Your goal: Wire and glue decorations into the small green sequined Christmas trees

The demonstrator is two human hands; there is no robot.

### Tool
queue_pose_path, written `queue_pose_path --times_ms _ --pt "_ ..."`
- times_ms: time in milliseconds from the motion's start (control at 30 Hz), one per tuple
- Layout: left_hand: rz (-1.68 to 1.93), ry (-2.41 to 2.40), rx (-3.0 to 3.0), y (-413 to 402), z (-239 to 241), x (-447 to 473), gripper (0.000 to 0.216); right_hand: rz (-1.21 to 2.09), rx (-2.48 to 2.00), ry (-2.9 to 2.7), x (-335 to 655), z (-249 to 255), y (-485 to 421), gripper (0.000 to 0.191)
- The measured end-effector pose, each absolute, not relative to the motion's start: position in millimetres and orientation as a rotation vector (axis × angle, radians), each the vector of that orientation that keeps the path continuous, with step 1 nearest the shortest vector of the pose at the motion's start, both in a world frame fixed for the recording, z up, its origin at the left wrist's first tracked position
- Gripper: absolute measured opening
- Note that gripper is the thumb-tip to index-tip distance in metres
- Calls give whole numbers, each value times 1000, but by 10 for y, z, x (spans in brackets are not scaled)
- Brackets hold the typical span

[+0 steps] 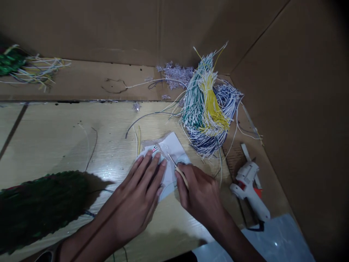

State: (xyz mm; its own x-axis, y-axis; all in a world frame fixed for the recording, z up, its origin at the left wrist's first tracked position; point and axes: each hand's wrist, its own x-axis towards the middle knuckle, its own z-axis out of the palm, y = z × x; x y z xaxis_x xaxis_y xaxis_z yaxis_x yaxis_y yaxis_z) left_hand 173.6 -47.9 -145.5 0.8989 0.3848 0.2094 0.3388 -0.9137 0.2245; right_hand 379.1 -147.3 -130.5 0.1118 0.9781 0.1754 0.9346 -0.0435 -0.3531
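Note:
My left hand (pixel 139 193) lies flat with fingers stretched out, pressing down on a white card (pixel 171 149) on the wooden table. My right hand (pixel 200 193) is closed around a thin tool with a pale handle and a metal tip (pixel 174 164), the tip touching the card beside my left fingertips. A clear plastic film lies over the card's far part.
A big bundle of white, green, yellow and blue wires (pixel 208 109) sits behind the card. A white glue gun (pixel 249 189) lies at right. A green tinsel piece (pixel 38 207) lies at left. Small silvery ornaments (pixel 177 74) and more wires (pixel 29 67) rest by the cardboard walls (pixel 286 91).

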Motion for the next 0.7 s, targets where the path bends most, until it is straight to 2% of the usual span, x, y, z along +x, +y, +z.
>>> queue_pose_path --times_ms 467,700 --pt "408 585 2929 -484 -1435 1749 62 179 -2054 -1992 3836 -1324 -1446 11" --pt "394 545 2968 -461 -1432 1746 64 174 -2064 -1976 3835 -1333 -1444 12"
